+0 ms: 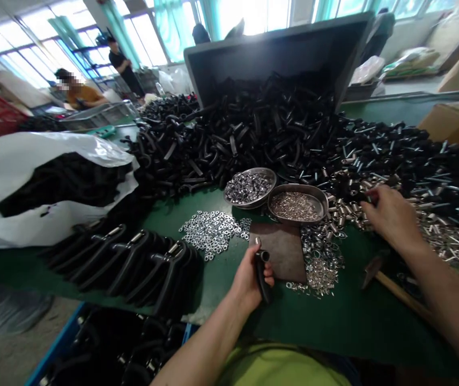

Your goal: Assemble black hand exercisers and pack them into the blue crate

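Note:
My left hand (247, 279) is closed around a black curved handle part (262, 281), held upright above the near edge of a brown square plate (280, 249). A small coil spring (257, 242) shows at the top of that part, by my fingertips. To the right, my right hand (394, 217) reaches over a heap of coil springs (340, 213), its fingers pinched together. Something small and dark reddish shows at those fingertips; I cannot make out what it is. Metal nuts (209, 233) lie in a spread left of the plate.
Two metal bowls hold small parts: a round bowl (226, 199) and an oval bowl (326, 206). A hammer (394, 289) lies at right. Black parts (229, 134) are heaped behind, before a tipped grey bin (197, 69). Finished-looking black handles (133, 260) stand in a row at left, above a blue crate (58, 343).

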The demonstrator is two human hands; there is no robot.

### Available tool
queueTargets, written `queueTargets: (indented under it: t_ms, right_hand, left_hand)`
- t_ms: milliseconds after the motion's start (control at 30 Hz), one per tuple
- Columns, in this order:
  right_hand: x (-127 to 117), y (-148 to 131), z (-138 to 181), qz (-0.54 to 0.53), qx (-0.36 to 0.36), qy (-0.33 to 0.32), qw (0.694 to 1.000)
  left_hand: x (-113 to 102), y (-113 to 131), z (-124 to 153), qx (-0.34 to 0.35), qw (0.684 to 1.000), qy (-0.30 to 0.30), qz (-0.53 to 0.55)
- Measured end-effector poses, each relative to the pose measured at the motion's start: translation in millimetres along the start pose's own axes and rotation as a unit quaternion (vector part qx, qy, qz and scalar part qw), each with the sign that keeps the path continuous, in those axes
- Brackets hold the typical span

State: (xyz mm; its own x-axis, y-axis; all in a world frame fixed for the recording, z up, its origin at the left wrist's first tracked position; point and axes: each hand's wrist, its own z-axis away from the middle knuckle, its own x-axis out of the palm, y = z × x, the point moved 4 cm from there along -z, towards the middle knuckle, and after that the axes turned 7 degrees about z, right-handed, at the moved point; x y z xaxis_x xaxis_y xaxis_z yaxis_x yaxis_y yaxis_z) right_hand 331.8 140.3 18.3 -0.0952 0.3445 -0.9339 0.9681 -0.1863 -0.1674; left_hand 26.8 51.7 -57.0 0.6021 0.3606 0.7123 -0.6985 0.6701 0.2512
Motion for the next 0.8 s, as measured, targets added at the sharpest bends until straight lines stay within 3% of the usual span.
queueTargets:
  t_ms: [100,167,233,333,467,533,600,667,733,800]
  right_hand:
    - [-10,-38,38,-0.158,-0.078,-0.056,0.983]
    - [-20,-73,72,-0.287,-0.148,-0.084,0.943]
    - [-30,-105,103,-0.346,-0.199,-0.091,0.913]
    - [-38,-138,133,-0.341,-0.248,-0.057,0.905]
    - [-34,-161,150,-0.285,-0.319,-0.024,0.904]
    - [-32,-165,152,-0.282,-0.318,-0.025,0.905]
    - [-28,-165,150,-0.300,-0.269,-0.048,0.914]
    - [-19,-163,148,-0.334,-0.186,-0.144,0.913]
    - [-10,-160,149,-0.363,-0.119,-0.255,0.888]
    - [-9,-159,150,-0.367,-0.126,-0.254,0.886]
  left_hand:
    - [2,2,0,-0.004,0.998,-0.040,0.052]
    - [4,0,2,0.002,0.997,-0.052,0.056]
    - [6,-4,5,0.011,0.997,-0.055,0.055]
    - [7,-10,10,0.029,0.997,-0.053,0.053]
    - [8,-14,17,0.097,0.994,-0.040,0.028]
    - [8,-13,21,0.145,0.989,-0.037,0.000]
    - [10,-11,27,0.208,0.976,-0.052,-0.050]
    - [13,-8,32,0.268,0.954,-0.074,-0.110]
    - [13,-7,34,0.286,0.945,-0.079,-0.136]
    - [10,-7,32,0.281,0.952,-0.063,-0.108]
